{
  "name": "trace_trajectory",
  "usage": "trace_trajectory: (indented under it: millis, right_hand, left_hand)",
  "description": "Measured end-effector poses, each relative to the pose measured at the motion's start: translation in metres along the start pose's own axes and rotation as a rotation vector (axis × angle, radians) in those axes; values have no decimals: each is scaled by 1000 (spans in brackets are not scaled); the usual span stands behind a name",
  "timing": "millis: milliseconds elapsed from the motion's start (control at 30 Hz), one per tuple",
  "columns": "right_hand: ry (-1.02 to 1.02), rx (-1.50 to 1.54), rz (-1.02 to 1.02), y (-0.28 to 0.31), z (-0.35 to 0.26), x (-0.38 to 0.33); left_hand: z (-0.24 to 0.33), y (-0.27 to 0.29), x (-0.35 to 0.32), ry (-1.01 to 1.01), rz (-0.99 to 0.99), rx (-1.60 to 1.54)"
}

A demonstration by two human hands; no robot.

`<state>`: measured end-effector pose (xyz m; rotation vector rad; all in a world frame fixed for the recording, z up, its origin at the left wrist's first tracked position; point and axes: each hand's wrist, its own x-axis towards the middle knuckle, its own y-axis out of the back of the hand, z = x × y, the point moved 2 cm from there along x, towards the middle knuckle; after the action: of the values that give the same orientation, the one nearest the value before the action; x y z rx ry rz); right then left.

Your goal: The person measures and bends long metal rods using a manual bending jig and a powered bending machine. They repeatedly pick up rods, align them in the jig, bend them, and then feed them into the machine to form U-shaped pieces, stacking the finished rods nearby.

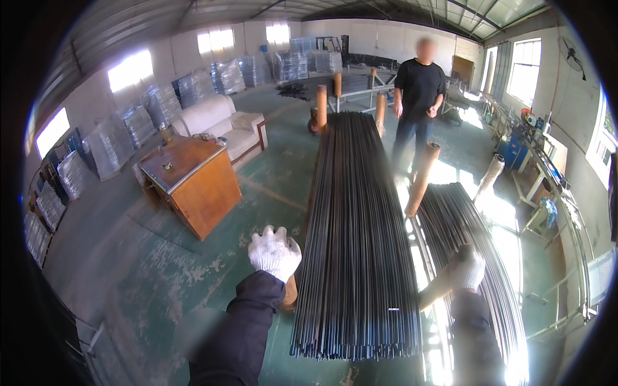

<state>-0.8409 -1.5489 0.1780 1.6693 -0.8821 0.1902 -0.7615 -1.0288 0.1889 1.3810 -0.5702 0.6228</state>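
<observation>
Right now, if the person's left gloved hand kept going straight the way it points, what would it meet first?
The left hand points up and away over bare green floor. Nothing stands close ahead of it; the wooden desk lies off to its left and the long bundle of dark rods to its right. Depth is hard to judge.

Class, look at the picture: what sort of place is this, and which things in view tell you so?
Probably a metal workshop or warehouse: long stacked steel rods on a rack, wrapped pallets of goods along the wall, and a bare concrete floor.

A wooden desk (193, 183) stands before a white sofa (222, 122); a person (417, 96) waits beyond.
</observation>
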Motion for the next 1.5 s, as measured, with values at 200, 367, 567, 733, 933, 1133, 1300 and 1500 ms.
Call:
trace_trajectory:
  millis: [200, 367, 567, 733, 933, 1133, 1300, 1500]
  right_hand:
    - [57, -21, 72, -48, -2, 43]
    - [63, -11, 95, -84, -1, 77]
    - [11, -36, 17, -111, -23, 128]
    - [-32, -10, -23, -135, -35, 163]
    - [-26, 8, -5, -165, -53, 206]
    - [-2, -39, 25, -206, -66, 244]
    - [11, -65, 108, -234, -86, 279]
    - [-68, -64, 41, -276, -95, 316]
  left_hand:
    - [11, -46, 50, -15, -26, 2]
    - [24, -89, 93, -28, 41, 17]
    - [33, -141, 148, -39, 11, 46]
    - [47, -180, 184, -33, 44, 32]
    - [54, -229, 234, -46, 37, 14]
    - [54, -281, 276, -40, -6, -30]
    - [60, -316, 318, -60, 31, -60]
    - [62, -366, 367, -95, 28, -67]
